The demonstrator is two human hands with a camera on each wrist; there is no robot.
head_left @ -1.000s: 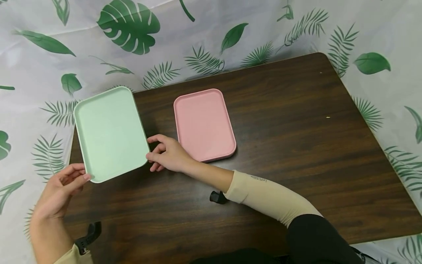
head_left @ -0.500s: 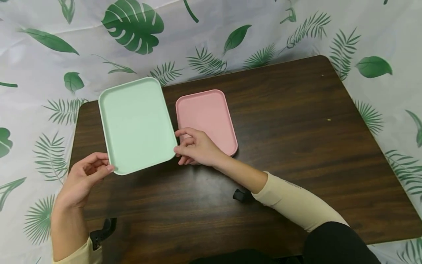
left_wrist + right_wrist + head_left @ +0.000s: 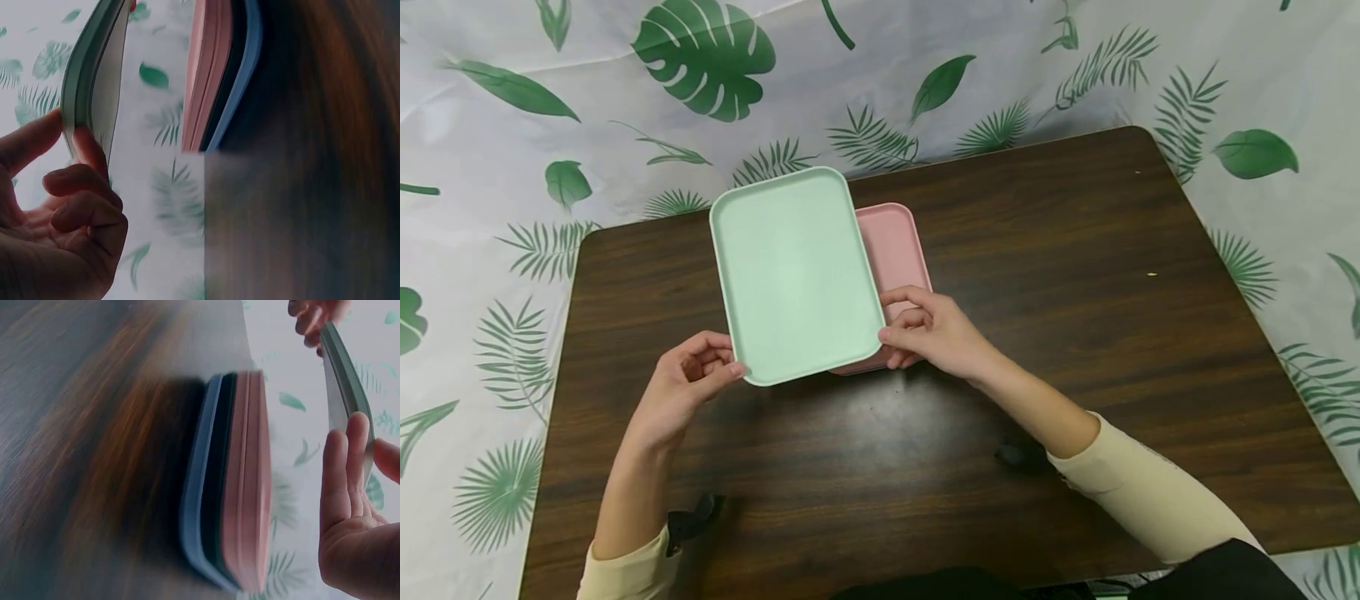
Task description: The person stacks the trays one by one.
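Note:
A light green rectangular tray (image 3: 797, 275) is held up at its two near corners. My left hand (image 3: 681, 383) pinches the near left corner between thumb and fingers. At the near right corner my right hand (image 3: 943, 337) grips the rim the same way. Below it, partly covered in the head view, lies a pink tray (image 3: 898, 250). Both wrist views show that pink tray on top of a stack, with a dark tray (image 3: 215, 481) and a blue tray (image 3: 199, 487) underneath. A gap separates the green tray from the stack in both wrist views.
The stack stands on a dark wood-grain table (image 3: 1075, 333). A white cloth with green leaf prints (image 3: 865, 75) hangs behind the table and shows along its sides. Black wrist mounts (image 3: 696, 521) sit on the forearms.
Both hands have carried the green tray to the right, from the left part of the table until it overlaps the pink tray in the head view. The stack has stayed in place.

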